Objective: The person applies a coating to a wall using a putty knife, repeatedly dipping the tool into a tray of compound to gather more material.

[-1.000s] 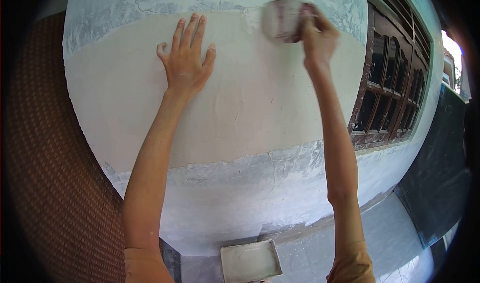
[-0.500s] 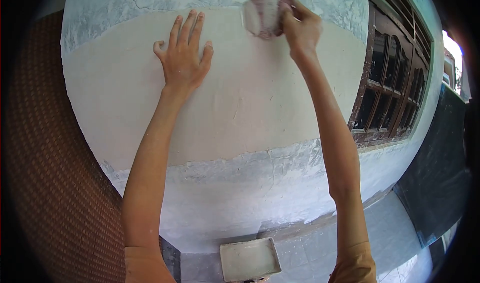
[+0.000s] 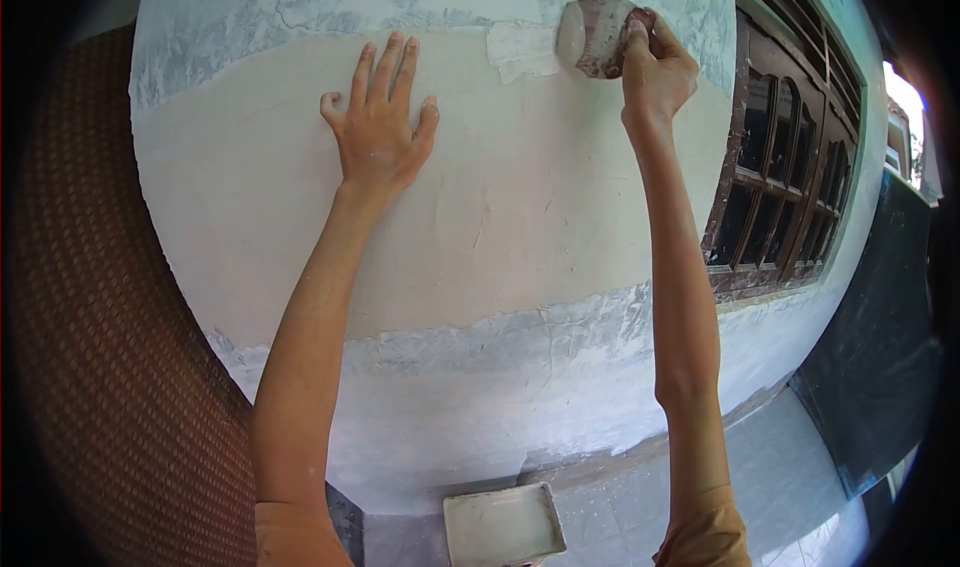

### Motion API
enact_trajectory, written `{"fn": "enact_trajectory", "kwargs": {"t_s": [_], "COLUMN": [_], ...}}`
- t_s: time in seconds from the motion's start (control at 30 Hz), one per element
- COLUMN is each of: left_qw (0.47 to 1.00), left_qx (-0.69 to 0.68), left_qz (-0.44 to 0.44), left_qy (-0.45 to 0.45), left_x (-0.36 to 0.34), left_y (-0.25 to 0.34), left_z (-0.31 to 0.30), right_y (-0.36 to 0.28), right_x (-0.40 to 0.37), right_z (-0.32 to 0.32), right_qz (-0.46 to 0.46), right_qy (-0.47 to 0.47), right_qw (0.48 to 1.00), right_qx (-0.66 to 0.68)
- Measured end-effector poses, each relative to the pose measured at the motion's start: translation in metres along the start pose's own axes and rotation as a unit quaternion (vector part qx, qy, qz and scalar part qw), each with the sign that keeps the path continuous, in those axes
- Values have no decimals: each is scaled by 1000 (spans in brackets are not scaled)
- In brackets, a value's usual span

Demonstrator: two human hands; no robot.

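Spread fingers of my left hand (image 3: 382, 135) lie against the wall (image 3: 480, 207), on its smooth cream-coated band. Up at the right, my right hand (image 3: 658, 72) grips a putty knife (image 3: 600, 37) by its reddish-brown handle. The knife's broad blade, smeared with putty, is at the wall near the band's upper edge. Just left of the blade is a fresh whitish patch of putty (image 3: 523, 50). Above and below the cream band the wall shows rougher, blue-grey streaked coating.
A tray (image 3: 552, 517) with pale putty in it sits low, near the grey tiled floor (image 3: 630, 512). A dark wooden window (image 3: 775, 157) is set in the wall at right. Brown woven matting (image 3: 120, 297) runs down the left; a dark panel (image 3: 870, 337) leans far right.
My right hand has moved the putty knife rightward and slightly down, exposing a whitish putty patch at its former place. My left hand keeps its spot on the wall; the view has shifted slightly.
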State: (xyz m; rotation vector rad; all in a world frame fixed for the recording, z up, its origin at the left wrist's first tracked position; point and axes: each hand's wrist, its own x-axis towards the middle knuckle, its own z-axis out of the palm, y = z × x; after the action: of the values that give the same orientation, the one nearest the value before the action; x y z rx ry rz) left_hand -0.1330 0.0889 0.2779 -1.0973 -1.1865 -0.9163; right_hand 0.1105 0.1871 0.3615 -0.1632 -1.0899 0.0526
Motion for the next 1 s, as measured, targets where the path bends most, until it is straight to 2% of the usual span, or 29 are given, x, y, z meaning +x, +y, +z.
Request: {"fn": "enact_trajectory", "kwargs": {"t_s": [0.1, 0.13, 0.17, 0.23, 0.27, 0.33, 0.37, 0.43, 0.47, 0.57, 0.63, 0.7, 0.77, 0.8, 0.83, 0.9, 0.93, 0.97, 1.0], "left_qw": [1000, 1000, 1000, 1000, 1000, 1000, 1000, 1000, 1000, 1000, 1000, 1000, 1000, 1000, 1000, 1000, 1000, 1000, 1000], "left_qx": [8, 6, 8, 14, 8, 1, 4, 7, 10, 11, 6, -12, -3, 7, 7, 10, 11, -3, -18], "left_qz": [-5, -6, -5, -1, 1, -1, -2, -6, -6, 0, -1, -5, -6, -5, -3, 3, 3, 2, 0], "left_qy": [-3, -3, -11, -17, -11, -2, -2, -2, -11, -13, -11, 5, -2, -7, -7, -11, -8, 6, 18], "left_x": [1, 0, 0, 2, 1, 1, 0, 0, 0, 1, -1, 0, 0, 1, 0, 1, 2, 2, 1], "left_y": [0, 1, 0, -2, -1, -1, 0, 0, 0, -1, -1, 2, 0, 1, 1, -2, -3, -1, 1], "left_z": [-1, -2, -3, -3, -2, 0, 1, 0, -2, -2, -1, 1, -2, -3, -3, -3, -2, 0, 1], "right_y": [-29, -33, -37, -19, -10, -30, -32, -32, -32, -8, -8, -18, -12, -32, -18, -22, -17, -10, -9], "right_x": [-19, -26, -31, -18, -10, -12, -15, -21, -29, -16, -7, -13, -25, -37, -40, -31, -22, -18, -17], "right_z": [14, 20, 20, 14, 6, -3, 4, 18, 24, 12, -6, -9, 4, 3, 6, -11, -16, -23, -22], "right_qz": [91, 53, 73, 23, 36, 73, 72, -2, -9, -31, 34, 48, 12, 38, 24, 19, 21, 61, 57], "right_qy": [-72, -91, -111, -32, -19, 5, 4, -68, -79, -35, -1, 6, -50, -107, -124, -70, -39, 3, 5], "right_qw": [993, 994, 991, 994, 998, 997, 997, 997, 996, 994, 999, 998, 998, 992, 991, 991, 997, 998, 998], "right_qx": [-12, -38, -35, -105, -53, 22, 21, -45, -49, -94, -17, 37, -27, -47, -48, -113, -68, -31, -13]}}
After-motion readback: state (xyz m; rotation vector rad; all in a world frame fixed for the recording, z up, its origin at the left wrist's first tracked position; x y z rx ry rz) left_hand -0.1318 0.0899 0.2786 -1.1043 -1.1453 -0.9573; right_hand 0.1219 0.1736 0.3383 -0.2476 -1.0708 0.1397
